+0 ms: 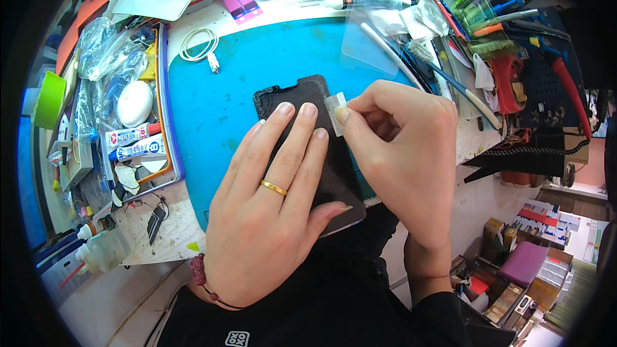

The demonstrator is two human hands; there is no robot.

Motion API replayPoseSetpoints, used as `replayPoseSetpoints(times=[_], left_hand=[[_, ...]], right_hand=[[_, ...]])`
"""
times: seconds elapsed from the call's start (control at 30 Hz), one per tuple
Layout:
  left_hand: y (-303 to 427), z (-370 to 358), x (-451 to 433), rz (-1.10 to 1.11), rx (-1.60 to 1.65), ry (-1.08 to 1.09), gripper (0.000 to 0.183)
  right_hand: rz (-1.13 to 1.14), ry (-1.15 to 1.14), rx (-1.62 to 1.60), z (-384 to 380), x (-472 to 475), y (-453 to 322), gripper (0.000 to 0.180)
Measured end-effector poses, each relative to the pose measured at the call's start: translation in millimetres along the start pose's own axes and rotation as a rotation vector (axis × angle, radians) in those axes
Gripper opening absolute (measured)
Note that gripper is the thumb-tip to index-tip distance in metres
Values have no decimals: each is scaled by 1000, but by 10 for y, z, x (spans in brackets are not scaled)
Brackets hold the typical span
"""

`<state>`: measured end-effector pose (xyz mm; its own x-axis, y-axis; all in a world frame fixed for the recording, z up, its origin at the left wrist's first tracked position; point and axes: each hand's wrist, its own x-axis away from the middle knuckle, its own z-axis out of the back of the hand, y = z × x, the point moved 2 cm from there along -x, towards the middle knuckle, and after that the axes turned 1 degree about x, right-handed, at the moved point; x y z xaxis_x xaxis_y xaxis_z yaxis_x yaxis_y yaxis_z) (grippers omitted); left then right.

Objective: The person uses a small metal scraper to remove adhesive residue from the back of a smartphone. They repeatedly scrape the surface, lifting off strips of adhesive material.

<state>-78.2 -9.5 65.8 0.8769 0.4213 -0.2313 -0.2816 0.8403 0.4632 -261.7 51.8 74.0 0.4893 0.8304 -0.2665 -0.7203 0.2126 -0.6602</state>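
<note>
A black phone screen panel (332, 173) with a notch in its top edge lies tilted on a blue work mat (217, 106), its lower end near the table's front edge. My left hand (270, 193) rests flat on the panel, fingers stretched over its upper part and thumb across its lower part. The panel's upper left corner looks rough and worn. Between thumb and forefinger, my right hand (395, 144) pinches a small whitish, translucent tab (335, 113) at the panel's upper right edge. Whether the tab is stuck to the panel, I cannot tell.
A coiled white cable (200, 46) lies behind the panel. Left stands a tray (166, 106) with glue tubes (137, 147) and a white oval case (135, 103). Clear film (368, 43), a toothbrush (453, 84) and a pen cup (475, 9) are at the right.
</note>
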Motion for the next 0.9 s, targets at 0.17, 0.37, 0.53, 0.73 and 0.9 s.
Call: replayPoseSetpoints(times=[0.17, 0.37, 0.53, 0.73, 0.9], left_hand=[[-9, 8, 3, -2, 6, -2, 71], [-12, 2, -1, -5, 13, 1, 71], [-8, 6, 0, -2, 11, -2, 73], [5, -4, 2, 3, 3, 4, 75], [8, -10, 8, 6, -6, -5, 75]], right_hand=[[-59, 0, -86, 16, 20, 13, 14], [-48, -6, -48, 34, 26, -13, 14], [-17, 7, -15, 17, 19, -25, 14], [3, 13, 8, 5, 22, -27, 15], [-10, 13, 4, -7, 16, -22, 15]])
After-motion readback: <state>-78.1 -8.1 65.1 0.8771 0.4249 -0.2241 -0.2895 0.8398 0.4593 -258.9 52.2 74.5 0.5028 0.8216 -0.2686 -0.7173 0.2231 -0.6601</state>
